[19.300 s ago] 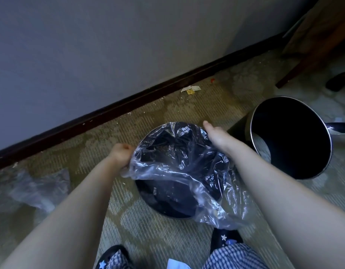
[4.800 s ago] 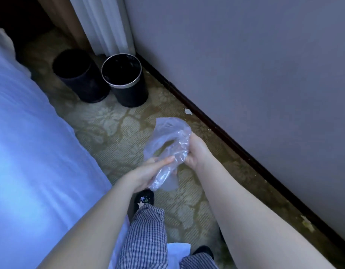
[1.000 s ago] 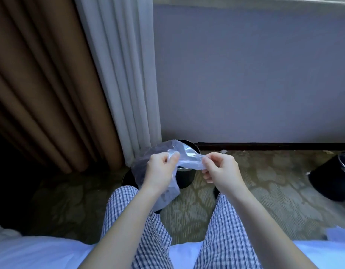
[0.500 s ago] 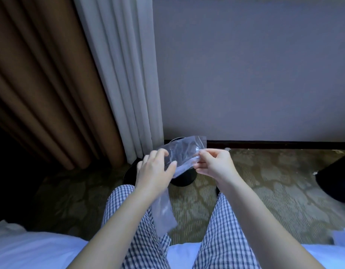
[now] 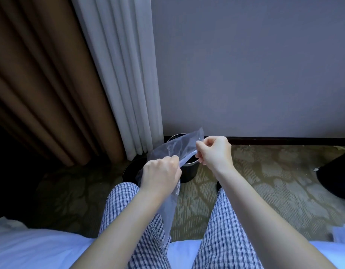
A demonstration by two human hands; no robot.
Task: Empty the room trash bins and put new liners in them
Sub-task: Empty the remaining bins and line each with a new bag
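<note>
Clear liner [image 5: 179, 146] | left hand [image 5: 160, 173], right hand [image 5: 214, 152] grips pinching it | rimmed bin [image 5: 189, 173], dark bin [image 5: 130, 169] behind

Two round black bins [image 5: 189, 172] stand tight against the white pleated curtain [image 5: 129, 84], while patterned beige carpet [image 5: 268, 181] lies open to their right.

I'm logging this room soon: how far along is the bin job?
Done: no liner shows on the silver-rimmed bin or the dark bin beside it, so nothing fitted here. In hand: left hand and right hand pinch a clear liner, apparently pulling it open. Left: fitting it over a bin.
</note>
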